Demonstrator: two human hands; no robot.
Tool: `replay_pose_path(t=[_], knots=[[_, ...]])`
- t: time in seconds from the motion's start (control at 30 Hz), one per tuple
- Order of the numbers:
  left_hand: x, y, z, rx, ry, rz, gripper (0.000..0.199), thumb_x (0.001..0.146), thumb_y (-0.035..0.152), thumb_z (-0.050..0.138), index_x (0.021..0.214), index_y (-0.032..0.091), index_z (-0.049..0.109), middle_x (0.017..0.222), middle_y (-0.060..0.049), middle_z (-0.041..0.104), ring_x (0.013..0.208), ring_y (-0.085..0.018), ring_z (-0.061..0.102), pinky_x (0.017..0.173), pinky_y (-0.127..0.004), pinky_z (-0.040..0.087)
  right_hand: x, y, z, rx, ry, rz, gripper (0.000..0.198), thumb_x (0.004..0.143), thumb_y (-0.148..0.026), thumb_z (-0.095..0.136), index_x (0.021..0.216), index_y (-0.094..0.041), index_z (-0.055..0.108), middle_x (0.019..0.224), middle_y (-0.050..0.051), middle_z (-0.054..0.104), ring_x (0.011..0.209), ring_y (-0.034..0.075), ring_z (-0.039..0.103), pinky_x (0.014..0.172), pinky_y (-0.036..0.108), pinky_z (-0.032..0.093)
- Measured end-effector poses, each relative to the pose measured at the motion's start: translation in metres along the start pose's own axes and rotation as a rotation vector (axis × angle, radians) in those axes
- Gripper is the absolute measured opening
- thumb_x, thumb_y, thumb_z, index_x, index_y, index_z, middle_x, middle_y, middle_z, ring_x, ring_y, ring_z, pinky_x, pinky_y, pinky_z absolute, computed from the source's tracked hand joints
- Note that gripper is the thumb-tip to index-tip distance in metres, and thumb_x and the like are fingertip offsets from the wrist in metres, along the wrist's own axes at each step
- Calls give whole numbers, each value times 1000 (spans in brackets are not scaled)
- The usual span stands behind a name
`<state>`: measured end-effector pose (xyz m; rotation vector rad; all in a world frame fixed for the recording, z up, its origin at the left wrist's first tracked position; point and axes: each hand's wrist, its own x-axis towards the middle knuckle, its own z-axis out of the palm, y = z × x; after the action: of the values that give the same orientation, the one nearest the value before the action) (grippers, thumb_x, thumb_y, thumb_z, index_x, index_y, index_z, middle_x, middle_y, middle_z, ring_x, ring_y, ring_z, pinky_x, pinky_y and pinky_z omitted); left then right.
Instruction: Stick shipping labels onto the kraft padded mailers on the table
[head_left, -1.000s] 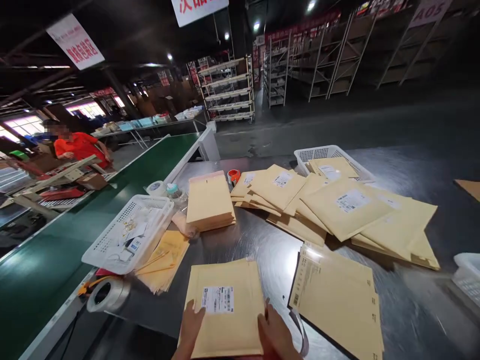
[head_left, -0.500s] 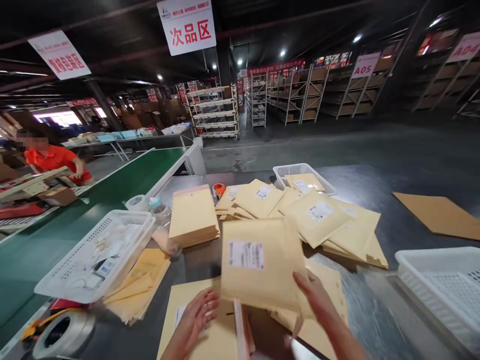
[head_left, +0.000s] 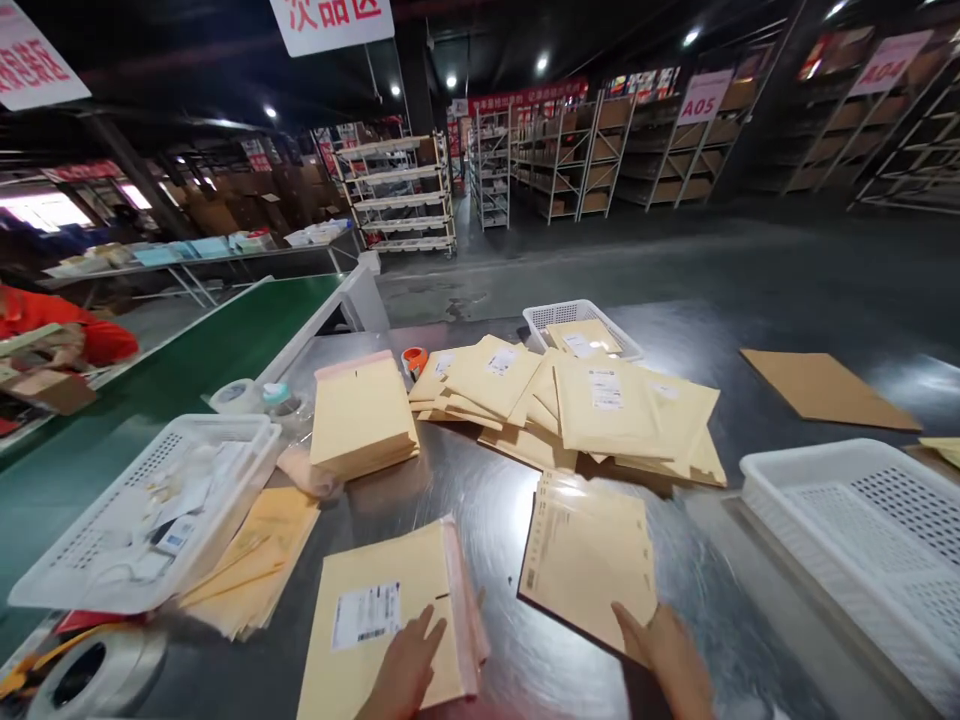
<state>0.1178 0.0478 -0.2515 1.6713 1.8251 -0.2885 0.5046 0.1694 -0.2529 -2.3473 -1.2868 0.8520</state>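
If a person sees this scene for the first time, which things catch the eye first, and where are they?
The fanned heap of labelled padded envelopes at the middle of the shiny metal table stands out first. Nearer, the left hand rests on a labelled envelope, and the right hand touches a stack of flat mailers. A green conveyor belt runs along the left.

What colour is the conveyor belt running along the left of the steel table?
Dark green, with pale edge rails; the green conveyor belt shows best in the head view.
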Motion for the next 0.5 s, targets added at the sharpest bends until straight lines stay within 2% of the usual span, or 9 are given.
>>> replay_pose_path(t=[0.07,0.13,0.2,0.23,0.3,0.37,0.43,0.5], knots=[[5,12,-11,145,-63,60,94,58,-8,55,144,23,38,160,-13,22,139,-38,37,110,-50,37,-5,14,7,-138,-2,-65,40,67,-66,48,73,-26,49,95,23,66,99,43,65,80,59,51],[11,19,-19,214,-78,93,101,51,-12,60,143,25,39,161,-13,17,135,-42,40,105,-53,43,-6,17,1,-222,17,-103,43,70,-67,42,76,-25,51,101,25,65,98,43,65,82,58,50],[17,22,-23,241,-89,126,100,49,-12,67,139,24,44,161,-16,13,131,-44,44,99,-54,46,-7,15,-11,-171,9,-72,48,65,-69,47,79,-24,51,99,25,66,95,44,65,80,58,50],[20,21,-24,254,-93,149,95,49,-10,70,136,23,48,161,-17,13,128,-45,47,97,-55,47,-10,13,-17,-68,-16,-45,50,61,-69,51,83,-24,52,96,23,67,93,43,65,79,56,51],[26,19,-23,259,-90,192,76,54,-6,70,124,19,58,160,-17,21,123,-42,51,95,-54,48,-19,9,-22,246,-93,11,56,57,-67,57,92,-24,51,91,18,70,88,40,67,76,52,53],[29,15,-20,249,-80,216,56,59,-3,67,112,17,65,151,-15,41,121,-38,53,95,-51,48,-33,5,-14,522,-140,27,59,58,-64,59,100,-24,49,93,15,71,92,37,67,77,48,55],[29,12,-17,231,-73,226,46,63,2,66,107,17,66,135,-13,57,119,-35,53,96,-48,47,-47,-2,7,603,-132,21,62,60,-63,60,105,-23,48,105,15,69,109,38,62,85,47,54],[27,10,-17,212,-57,235,36,71,7,61,105,16,65,122,-12,64,118,-33,53,96,-47,46,-59,-12,34,571,-119,-22,64,63,-63,58,110,-22,48,115,16,67,123,37,54,94,45,51]])
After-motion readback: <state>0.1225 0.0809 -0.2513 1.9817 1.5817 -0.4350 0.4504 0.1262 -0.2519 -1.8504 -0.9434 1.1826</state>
